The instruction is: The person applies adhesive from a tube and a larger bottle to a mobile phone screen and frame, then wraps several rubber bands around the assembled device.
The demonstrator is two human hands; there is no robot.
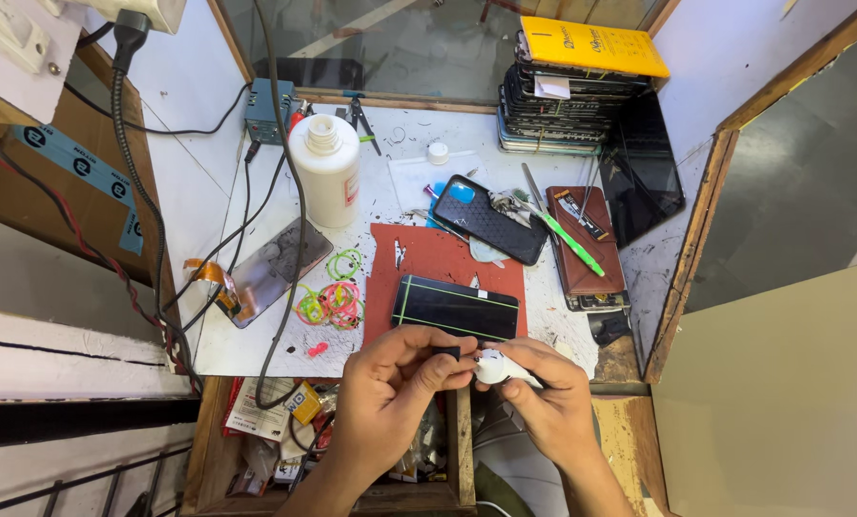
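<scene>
Both hands meet at the near edge of the bench, low in my view. Left hand (390,378) has thumb and forefinger pinched shut on a small black part (446,353), too small for me to tell what it is, perhaps a cap or connector. Right hand (543,388) is wrapped tight around a small white bottle (498,369), its rounded end turned toward the black part so the two almost touch; I judge it is held that way to bring the tip right up to the piece.

Just beyond the knuckles lies a dark phone screen (455,306) with thin green lines, flat on a red work mat (423,258), close enough to reach without shifting. Left of the left hand, a tangle of coloured rubber bands (331,302) sits near a bare phone back plate (270,271). Farther out stands a tall white plastic bottle (326,168). Beyond the right hand, a green-handled tool (572,241) rests across a brown case (581,239), and a stack of phones (562,105) rises at the far side.
</scene>
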